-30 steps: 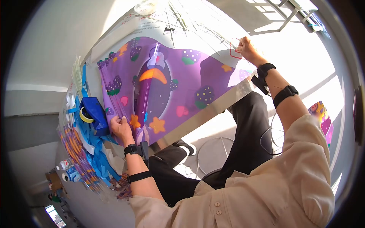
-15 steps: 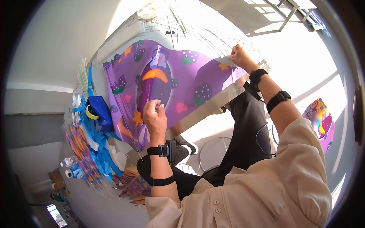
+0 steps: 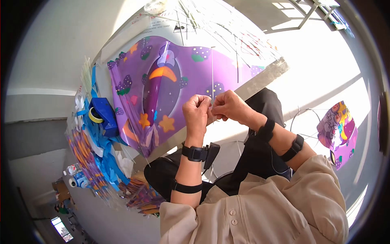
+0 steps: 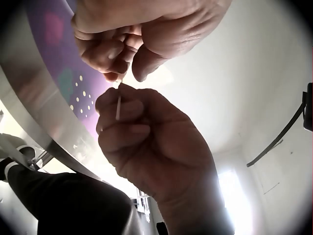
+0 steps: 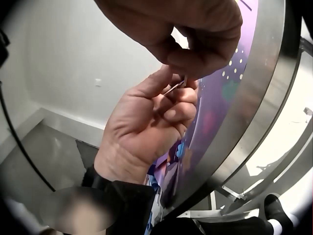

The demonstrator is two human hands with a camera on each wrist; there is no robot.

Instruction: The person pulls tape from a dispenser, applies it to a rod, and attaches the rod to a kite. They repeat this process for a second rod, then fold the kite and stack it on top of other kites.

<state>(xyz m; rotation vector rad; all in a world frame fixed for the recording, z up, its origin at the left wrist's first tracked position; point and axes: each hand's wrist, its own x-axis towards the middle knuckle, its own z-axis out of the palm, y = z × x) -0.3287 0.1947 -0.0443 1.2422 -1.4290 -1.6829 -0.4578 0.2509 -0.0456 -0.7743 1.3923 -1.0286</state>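
Both hands meet over the near edge of a purple printed sheet (image 3: 195,77), patterned with strawberries, stars and hearts. A thin white rod (image 3: 212,69) rises from between the fingertips across the sheet. My right hand (image 3: 233,106) pinches it near its lower end, fingers curled; the short rod end (image 4: 118,106) pokes out below them in the left wrist view. The left hand (image 3: 197,114) pinches at the same spot, thumb against fingers. In the right wrist view, that left hand (image 5: 146,122) shows its palm, partly covered by the right hand (image 5: 195,34).
Loose thin rods (image 3: 227,30) lie over the table's far side. A blue tape dispenser (image 3: 105,118) stands left of the sheet, among blue strips (image 3: 106,162) and bundled printed pieces (image 3: 83,158). The metal table edge (image 3: 268,75) runs before the legs. Another printed sheet (image 3: 339,136) lies at right.
My left hand has left the sheet's left part and moved right. The right hand has come left and nearer from the far right corner, bringing a thin rod to the left fingers.
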